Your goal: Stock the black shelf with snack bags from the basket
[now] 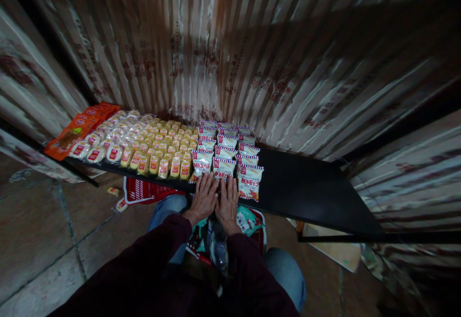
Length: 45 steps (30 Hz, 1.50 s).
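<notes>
Touching white packets (224, 164) (basket (265, 233): green bags (247, 220))

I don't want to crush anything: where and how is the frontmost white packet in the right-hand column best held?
Likely pinch the white packet by its thin striped top edge, coming from the right: that side faces the black shelf, while another packet flanks its left.

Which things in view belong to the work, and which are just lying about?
Likely in the work:
left hand, right hand, both at the white snack packets
black shelf
yellow-wrapped snacks, round snacks, orange packets
red basket below the hands

Likely lying about:
two small packets on the floor
pale panel below the shelf
</notes>
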Each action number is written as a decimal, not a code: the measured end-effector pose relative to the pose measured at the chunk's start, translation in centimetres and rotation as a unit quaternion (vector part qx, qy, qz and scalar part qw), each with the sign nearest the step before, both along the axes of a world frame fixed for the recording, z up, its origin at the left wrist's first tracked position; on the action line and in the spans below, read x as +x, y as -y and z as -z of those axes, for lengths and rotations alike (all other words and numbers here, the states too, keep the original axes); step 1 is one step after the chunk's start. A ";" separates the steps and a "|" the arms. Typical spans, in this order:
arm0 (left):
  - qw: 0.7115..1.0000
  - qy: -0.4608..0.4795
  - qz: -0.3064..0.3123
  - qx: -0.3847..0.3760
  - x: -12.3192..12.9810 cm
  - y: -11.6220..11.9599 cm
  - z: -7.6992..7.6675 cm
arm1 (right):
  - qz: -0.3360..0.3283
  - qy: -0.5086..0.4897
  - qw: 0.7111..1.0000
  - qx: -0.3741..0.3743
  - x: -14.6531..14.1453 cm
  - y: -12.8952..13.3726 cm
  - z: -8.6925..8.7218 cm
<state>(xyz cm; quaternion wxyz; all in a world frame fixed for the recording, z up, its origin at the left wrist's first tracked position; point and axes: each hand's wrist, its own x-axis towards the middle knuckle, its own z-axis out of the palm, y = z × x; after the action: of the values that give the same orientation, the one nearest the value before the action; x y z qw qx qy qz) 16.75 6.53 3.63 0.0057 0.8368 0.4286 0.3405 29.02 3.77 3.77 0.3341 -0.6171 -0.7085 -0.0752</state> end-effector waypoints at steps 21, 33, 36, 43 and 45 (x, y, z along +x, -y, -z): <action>0.983 0.053 -0.070 -0.161 -1.6 9.4 5.6 | 0.164 -0.155 0.974 -0.020 2.1 11.1 5.6; 0.961 -0.008 -0.077 -0.265 -2.0 7.6 4.4 | 0.167 -0.113 0.978 -0.047 2.5 12.0 7.6; 0.959 -0.043 -0.079 -0.268 -2.6 8.1 3.3 | 0.206 -0.168 0.963 -0.047 3.4 11.8 7.9; 0.969 -0.086 -0.087 -0.215 -3.0 7.8 2.0 | 0.325 -0.374 0.861 -0.116 4.0 12.7 7.0; 0.965 -0.083 -0.104 -0.226 -2.7 6.9 2.0 | 0.377 -0.402 0.823 -0.135 4.7 13.1 6.8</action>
<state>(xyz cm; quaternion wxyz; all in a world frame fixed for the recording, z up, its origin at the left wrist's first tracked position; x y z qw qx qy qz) 14.01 -0.35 1.64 0.1237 0.7902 0.5778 0.1625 33.69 -9.28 -3.01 0.4479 -0.8508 -0.2262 0.1557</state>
